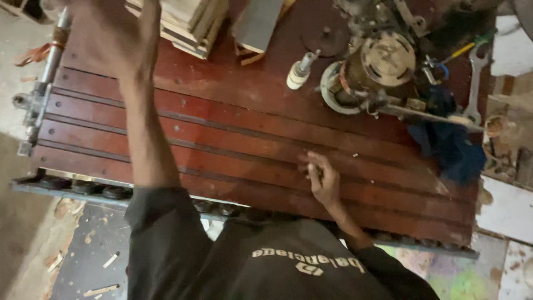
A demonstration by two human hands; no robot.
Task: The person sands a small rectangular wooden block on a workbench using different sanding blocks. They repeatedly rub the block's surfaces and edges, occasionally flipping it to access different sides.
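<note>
My left hand [111,36] is stretched far out to the top left, blurred, with its fingers up against a stack of pale wooden pieces [189,22]; I cannot tell whether it holds anything. My right hand [321,179] rests near me on the dark red slatted wooden bench [233,133], fingers curled in, with nothing visible inside them. My dark sleeves and shirt fill the bottom of the view.
A round motor unit [380,66] stands at the back right with a spanner [474,83] and a blue cloth [449,147] beside it. A white-handled tool [300,72] and a grey block [258,22] lie behind. A metal clamp bar [39,94] runs along the left edge.
</note>
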